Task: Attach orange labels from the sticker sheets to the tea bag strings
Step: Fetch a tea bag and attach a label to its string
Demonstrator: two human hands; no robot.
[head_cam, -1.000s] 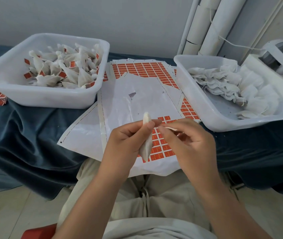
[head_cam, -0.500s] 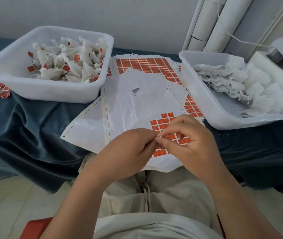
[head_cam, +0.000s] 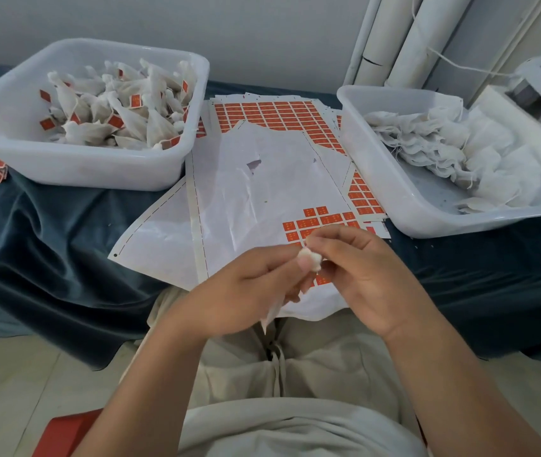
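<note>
Two hands, lower centre: your left hand (head_cam: pixel 249 285) grips one tea bag (head_cam: pixel 309 259); your right hand (head_cam: pixel 364 275) pinches its bunched top, over the sticker sheet (head_cam: pixel 246 199).

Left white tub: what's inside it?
The left white tub holds a loose pile of white tea bags, many showing orange labels. The pile covers most of the floor, so the bags underneath, and whether they have labels, can't be seen.
</note>
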